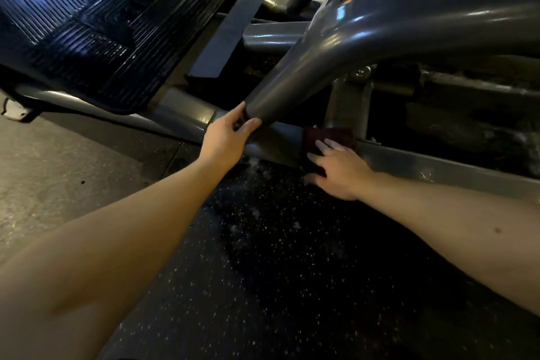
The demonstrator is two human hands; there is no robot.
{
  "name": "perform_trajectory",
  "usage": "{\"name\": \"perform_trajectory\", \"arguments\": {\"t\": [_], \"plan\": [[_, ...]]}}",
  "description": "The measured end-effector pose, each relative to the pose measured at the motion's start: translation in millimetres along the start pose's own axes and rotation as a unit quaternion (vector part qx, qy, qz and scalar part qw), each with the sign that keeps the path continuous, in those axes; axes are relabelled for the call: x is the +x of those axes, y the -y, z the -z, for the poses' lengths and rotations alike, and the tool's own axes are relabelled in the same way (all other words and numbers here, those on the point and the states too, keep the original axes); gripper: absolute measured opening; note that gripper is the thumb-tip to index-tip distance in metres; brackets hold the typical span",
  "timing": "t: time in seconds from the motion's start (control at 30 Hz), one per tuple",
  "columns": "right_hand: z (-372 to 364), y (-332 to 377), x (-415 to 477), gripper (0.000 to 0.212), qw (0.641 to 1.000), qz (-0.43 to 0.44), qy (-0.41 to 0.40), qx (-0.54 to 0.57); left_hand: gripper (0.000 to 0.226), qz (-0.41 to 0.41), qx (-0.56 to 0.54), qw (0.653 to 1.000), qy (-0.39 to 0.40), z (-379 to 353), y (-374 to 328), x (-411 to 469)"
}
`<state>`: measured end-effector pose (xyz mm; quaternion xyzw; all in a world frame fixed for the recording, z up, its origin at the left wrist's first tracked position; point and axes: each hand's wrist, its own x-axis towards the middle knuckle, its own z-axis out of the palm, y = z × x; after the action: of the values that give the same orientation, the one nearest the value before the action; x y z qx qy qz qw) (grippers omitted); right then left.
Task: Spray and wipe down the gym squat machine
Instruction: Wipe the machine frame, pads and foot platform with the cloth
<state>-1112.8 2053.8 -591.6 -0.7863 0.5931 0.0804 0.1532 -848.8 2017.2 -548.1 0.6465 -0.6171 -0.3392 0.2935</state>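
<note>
While both bare forearms reach in from 6 o'clock, the head view looks down on the lower frame of a dark grey steel squat machine (274,38), which fills the upper half from 9 o'clock round to 3 o'clock.

Just toward 10 o'clock of centre, the left hand (230,134) grips the lower end of a thick glossy grey curved steel tube (365,35). Its thumb lies along the upper side and its fingers curl under the tube's end. From there the tube rises toward 1 o'clock and bends away to 3 o'clock.

Toward 3 o'clock of centre, the right hand (339,169) lies flat on a small dark maroon cloth (330,136). Its fingers are straight and spread, pressing the cloth down rather than pinching it. The cloth sits on a low flat grey frame rail (432,165) that runs from 9 o'clock down toward 4 o'clock, and it touches the rail just beside the foot of the tube.

At 10 o'clock a large black ribbed rubber footplate (87,23) tilts above the rail. A silver bolt head (361,71) shows under the tube at 2 o'clock.

Below the rail, at 6 o'clock, lies black rubber flooring with white speckles (277,266), carrying a few pale blotches. Bare grey concrete floor (58,172) lies at 9 o'clock.
</note>
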Motion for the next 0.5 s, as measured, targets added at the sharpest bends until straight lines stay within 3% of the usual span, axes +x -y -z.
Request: {"name": "perform_trajectory", "arguments": {"t": [0.07,0.2,0.5], "plan": [[-8,-10,3,0.067,0.997,0.015,-0.034,-0.06,0.065,0.004,-0.016,1.0,-0.01,-6,6,2],[-27,-8,14,0.066,0.995,-0.022,-0.024,-0.098,0.065,-0.006,-0.039,0.999,-0.023,-14,16,6],[-25,71,86,0.066,0.995,0.01,-0.02,-0.1,0.065,-0.03,-0.014,0.998,-0.044,-17,16,5]]}}
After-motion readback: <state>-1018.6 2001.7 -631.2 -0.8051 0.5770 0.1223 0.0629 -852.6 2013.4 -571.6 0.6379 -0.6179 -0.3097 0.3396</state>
